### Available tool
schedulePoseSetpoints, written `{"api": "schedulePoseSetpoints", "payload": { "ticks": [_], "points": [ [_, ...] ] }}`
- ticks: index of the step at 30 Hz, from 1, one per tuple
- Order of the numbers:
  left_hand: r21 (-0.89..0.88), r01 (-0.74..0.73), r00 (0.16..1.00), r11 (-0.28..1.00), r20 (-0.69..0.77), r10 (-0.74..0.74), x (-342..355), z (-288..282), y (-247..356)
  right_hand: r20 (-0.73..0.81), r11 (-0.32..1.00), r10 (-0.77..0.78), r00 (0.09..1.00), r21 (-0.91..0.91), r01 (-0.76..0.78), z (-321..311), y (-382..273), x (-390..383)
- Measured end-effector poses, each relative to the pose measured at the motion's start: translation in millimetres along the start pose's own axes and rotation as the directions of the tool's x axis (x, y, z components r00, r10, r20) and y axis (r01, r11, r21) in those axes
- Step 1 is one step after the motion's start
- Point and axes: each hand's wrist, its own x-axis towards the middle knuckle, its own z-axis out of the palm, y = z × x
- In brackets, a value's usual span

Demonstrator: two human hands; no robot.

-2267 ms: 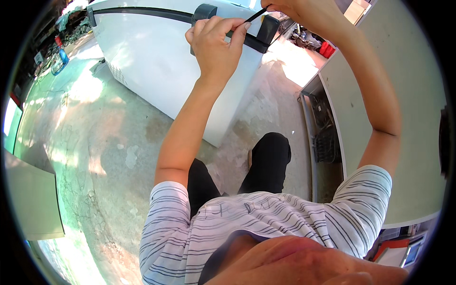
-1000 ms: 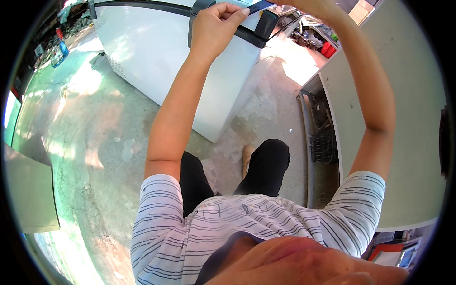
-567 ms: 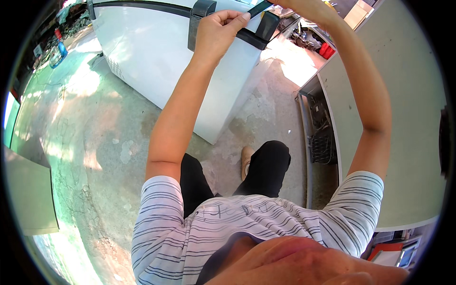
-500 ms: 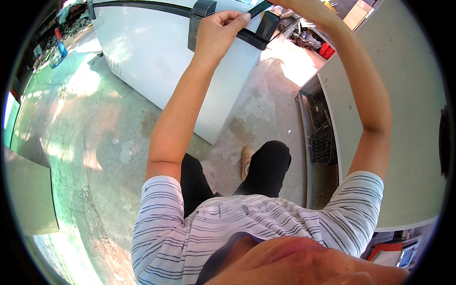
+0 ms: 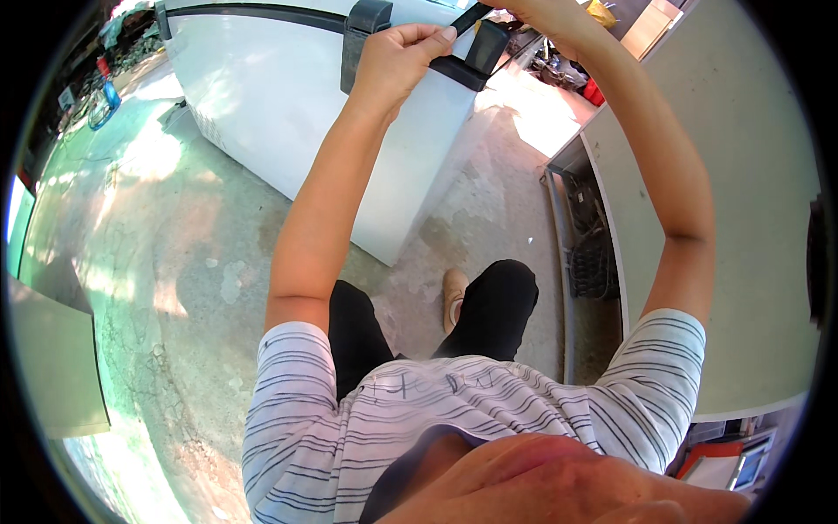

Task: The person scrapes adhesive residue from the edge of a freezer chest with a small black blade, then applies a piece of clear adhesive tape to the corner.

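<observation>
My left hand (image 5: pixel 394 65) is closed at the top of the view, thumb and forefinger pinching the lower end of a narrow black strip (image 5: pixel 471 19). The strip slants up to the right toward my right hand (image 5: pixel 543 12). That hand's fingers are bent at its upper end and partly cut off by the picture's edge. Both hands are above the near corner of a white chest-freezer-like cabinet (image 5: pixel 262 105) with black edge trim. A black hinge-like block (image 5: pixel 353 59) stands just left of my left hand, and a second black block (image 5: pixel 487 48) lies below the strip.
At my right runs a long pale counter (image 5: pixel 724 157) with an open shelf of dark items (image 5: pixel 591 262) beneath. Concrete floor (image 5: pixel 209 288) extends to the left, with a blue bottle-like object (image 5: pixel 111 94) far off. A pale panel (image 5: pixel 52 358) stands at the left edge.
Both hands and the cabinet sit slightly further left in the picture. The strip has tilted a little and looks darker. Both hands stay at its ends.
</observation>
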Motion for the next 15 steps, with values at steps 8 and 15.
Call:
{"api": "schedulePoseSetpoints", "payload": {
  "ticks": [8, 15],
  "points": [
    [-0.023, 0.001, 1.0, 1.0, 0.005, -0.001, -1.9, 0.1, -1.4, -0.068, 0.995, -0.037, 0.997, -0.094, 0.03, 6.9, 10.9, 10.5],
    [-0.097, 0.074, 0.997, 0.993, 0.016, -0.072, -5.3, 1.6, -6.0, -0.048, 0.973, -0.022, 0.999, -0.232, 0.01, 5.3, -1.9, 8.1]
  ]
}}
